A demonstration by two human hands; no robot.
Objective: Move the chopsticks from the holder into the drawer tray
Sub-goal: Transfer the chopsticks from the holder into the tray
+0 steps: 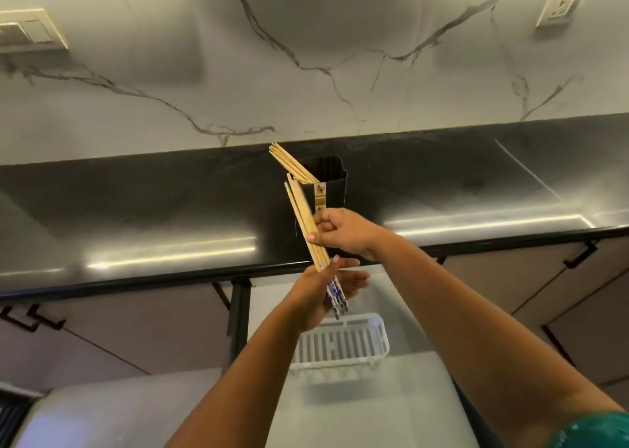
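Both hands' fingers [318, 231] apparently curl around a chopstick bundle [306, 223].

We saw a dim, soft picture. Long white glare streaks lay along the front edge of the black countertop [143, 209], left and right. Broad grey shadows mottled the marble wall [306, 39]. Wide-angle distortion bowed the countertop's edges, and the corners looked smeared and unsharp.

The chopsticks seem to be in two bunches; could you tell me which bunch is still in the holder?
The upper bunch, leaning from the black holder; the lower bunch is held by both hands.
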